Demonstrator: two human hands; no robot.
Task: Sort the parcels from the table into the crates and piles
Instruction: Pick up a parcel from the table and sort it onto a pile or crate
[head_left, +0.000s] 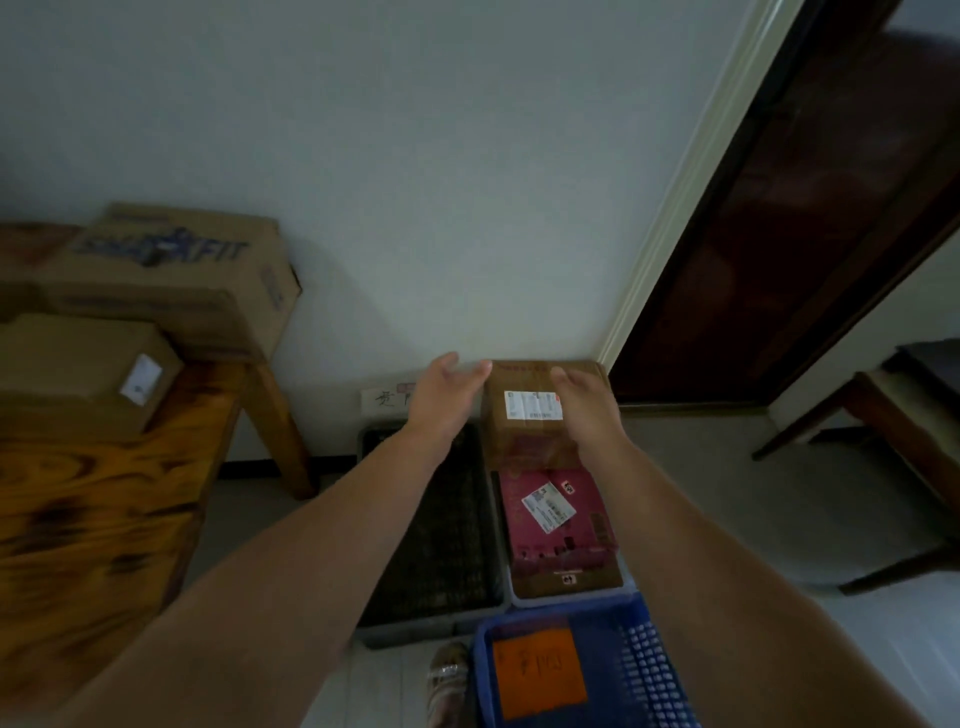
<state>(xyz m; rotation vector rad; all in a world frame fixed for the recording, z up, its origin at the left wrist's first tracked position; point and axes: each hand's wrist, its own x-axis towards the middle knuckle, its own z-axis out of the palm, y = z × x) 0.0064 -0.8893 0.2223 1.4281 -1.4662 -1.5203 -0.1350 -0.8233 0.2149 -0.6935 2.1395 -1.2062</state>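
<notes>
A brown cardboard parcel (530, 431) with a white label stands on the floor against the wall, behind a pink parcel (561, 540) that lies in a pale crate (571, 597). My left hand (447, 397) hovers just left of the brown parcel, fingers spread, fingertips near its top left corner. My right hand (587, 410) rests flat at the parcel's right side, fingers straight. Neither hand grips it. On the wooden table (93, 519) at the left sit a small brown parcel (78, 374) and a large printed carton (171, 280).
A dark crate (431, 519) lies under my left forearm. A blue crate (649, 670) with an orange label stands nearest me, beside my shoe (447, 675). A paper note (384, 400) hangs on the wall. A dark door (805, 208) and wooden furniture (904, 415) stand at the right.
</notes>
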